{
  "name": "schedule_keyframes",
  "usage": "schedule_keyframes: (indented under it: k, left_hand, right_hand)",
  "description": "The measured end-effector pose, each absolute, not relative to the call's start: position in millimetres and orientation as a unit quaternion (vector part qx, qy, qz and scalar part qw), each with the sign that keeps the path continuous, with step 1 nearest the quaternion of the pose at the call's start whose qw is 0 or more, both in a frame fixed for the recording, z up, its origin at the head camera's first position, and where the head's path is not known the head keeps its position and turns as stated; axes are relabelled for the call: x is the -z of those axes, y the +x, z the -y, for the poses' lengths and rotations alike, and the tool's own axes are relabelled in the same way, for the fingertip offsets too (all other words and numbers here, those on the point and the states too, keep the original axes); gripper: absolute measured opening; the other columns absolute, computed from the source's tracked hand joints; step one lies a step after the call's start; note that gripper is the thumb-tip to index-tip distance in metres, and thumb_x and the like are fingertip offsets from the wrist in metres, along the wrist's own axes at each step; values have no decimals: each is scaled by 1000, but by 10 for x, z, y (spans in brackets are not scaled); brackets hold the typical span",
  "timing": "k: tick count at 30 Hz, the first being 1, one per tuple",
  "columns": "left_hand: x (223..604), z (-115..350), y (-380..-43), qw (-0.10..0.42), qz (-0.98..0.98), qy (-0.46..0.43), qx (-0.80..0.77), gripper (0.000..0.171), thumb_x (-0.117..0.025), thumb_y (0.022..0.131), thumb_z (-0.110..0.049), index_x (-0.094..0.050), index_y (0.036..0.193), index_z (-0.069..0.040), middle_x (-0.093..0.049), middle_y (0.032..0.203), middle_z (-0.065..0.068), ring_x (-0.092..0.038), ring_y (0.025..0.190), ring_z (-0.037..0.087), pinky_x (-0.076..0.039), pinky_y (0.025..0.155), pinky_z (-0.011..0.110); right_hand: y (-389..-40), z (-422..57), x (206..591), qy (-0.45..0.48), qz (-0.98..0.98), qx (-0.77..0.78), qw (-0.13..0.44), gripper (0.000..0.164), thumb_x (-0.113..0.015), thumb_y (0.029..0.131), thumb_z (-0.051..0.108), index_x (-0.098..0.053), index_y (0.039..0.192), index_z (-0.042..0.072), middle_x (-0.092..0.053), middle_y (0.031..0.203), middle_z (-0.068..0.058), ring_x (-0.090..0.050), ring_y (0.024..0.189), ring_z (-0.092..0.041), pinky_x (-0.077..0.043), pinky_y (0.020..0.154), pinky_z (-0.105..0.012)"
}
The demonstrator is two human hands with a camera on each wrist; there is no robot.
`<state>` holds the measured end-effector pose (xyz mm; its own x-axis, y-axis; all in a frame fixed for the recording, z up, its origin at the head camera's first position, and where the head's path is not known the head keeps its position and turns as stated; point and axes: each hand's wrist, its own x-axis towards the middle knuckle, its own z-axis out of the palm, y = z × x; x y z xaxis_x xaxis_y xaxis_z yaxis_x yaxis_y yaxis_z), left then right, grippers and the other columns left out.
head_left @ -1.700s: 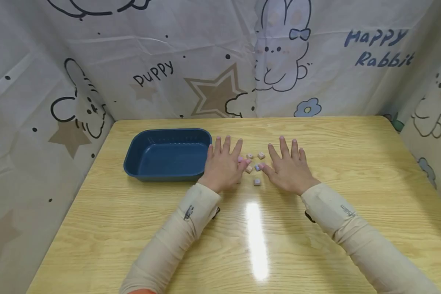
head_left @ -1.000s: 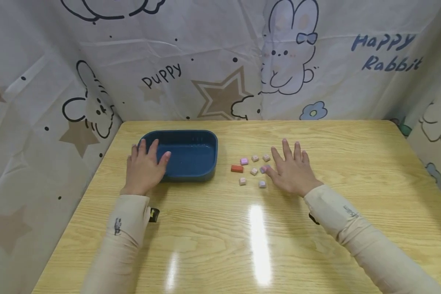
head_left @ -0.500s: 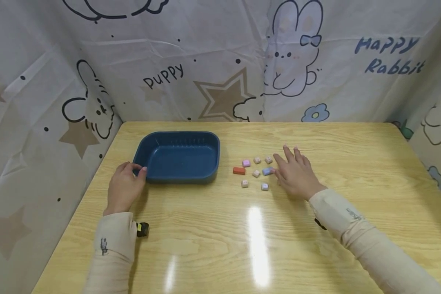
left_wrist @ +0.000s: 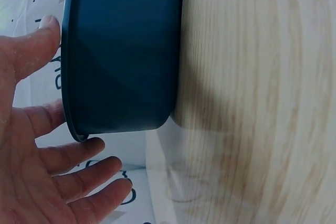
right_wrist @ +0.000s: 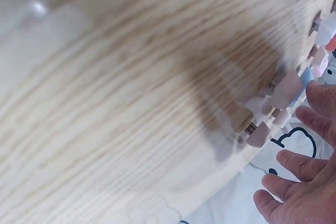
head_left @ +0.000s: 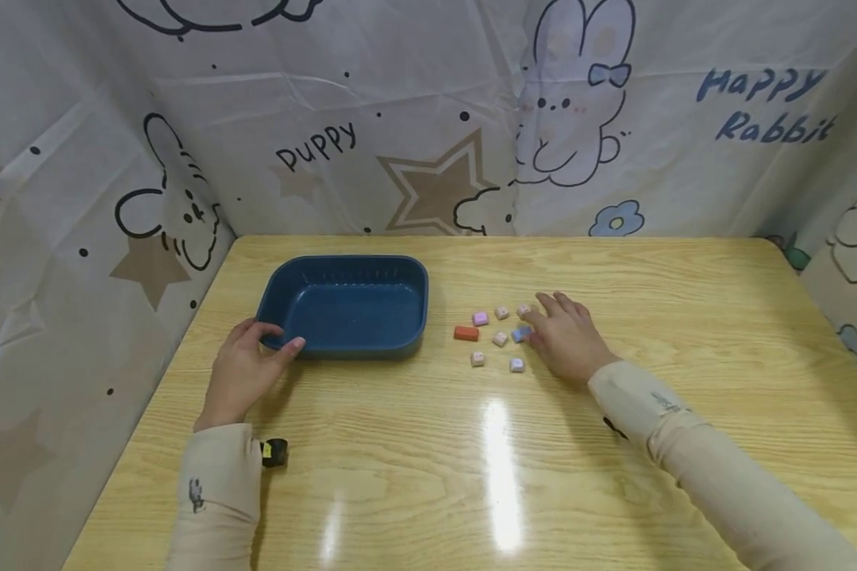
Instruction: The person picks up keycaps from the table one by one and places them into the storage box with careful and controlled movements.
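Observation:
In the head view my left hand (head_left: 246,369) is at the left front corner of a dark blue rectangular basin (head_left: 343,349). The left wrist view shows this hand (left_wrist: 31,166) with fingers spread, the index fingertip right at the basin's rim (left_wrist: 67,77) and the thumb beside it. My right hand (head_left: 570,337) is over the right side of a group of small keycaps, its thumb tip at a blue keycap (head_left: 520,335). From the right wrist, this hand's (right_wrist: 310,182) fingers look spread and loosely extended, close to the blue keycap (right_wrist: 305,80) and a beige keycap (right_wrist: 258,135).
Left of the blue keycap lie a long red keycap (head_left: 466,334), a pink keycap (head_left: 480,318) and several pale ones, including a lilac-white keycap (head_left: 517,365) at the front. The wooden table (head_left: 400,452) meets a printed cloth (head_left: 428,103) at the back and sides.
My left hand has moved from beside the keycaps, across the basin, to its left front corner. My right hand's fingers have drawn closer together near the blue keycap.

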<state>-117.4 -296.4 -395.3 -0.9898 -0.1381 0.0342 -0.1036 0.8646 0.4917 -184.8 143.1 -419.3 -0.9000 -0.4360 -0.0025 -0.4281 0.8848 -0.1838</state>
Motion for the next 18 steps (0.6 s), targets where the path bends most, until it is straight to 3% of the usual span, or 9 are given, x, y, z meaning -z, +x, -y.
schedule_keyframes:
  k: [11, 18]
  left_hand:
    - [3964, 2984, -1181, 25, 968, 54, 245, 58, -59, 87, -58, -61, 103, -3, -38, 143, 34, -31, 137, 47, -29, 104, 67]
    - [3932, 3002, -1205, -1, 973, 40, 226, 58, -55, 88, -60, -63, 101, -4, -64, 108, 32, -33, 135, 49, -28, 104, 67]
  right_hand:
    - [-1873, -1390, 4220, -218, -972, 83, 26, 31, -57, 96, 28, -65, 120, 10, -49, 139, -23, -37, 135, -48, -30, 107, -64]
    - [-1980, -1246, 3899, -246, -966, 70, -19, 24, -60, 95, 19, -66, 109, 1, -51, 135, -24, -41, 132, -47, -34, 105, -62]
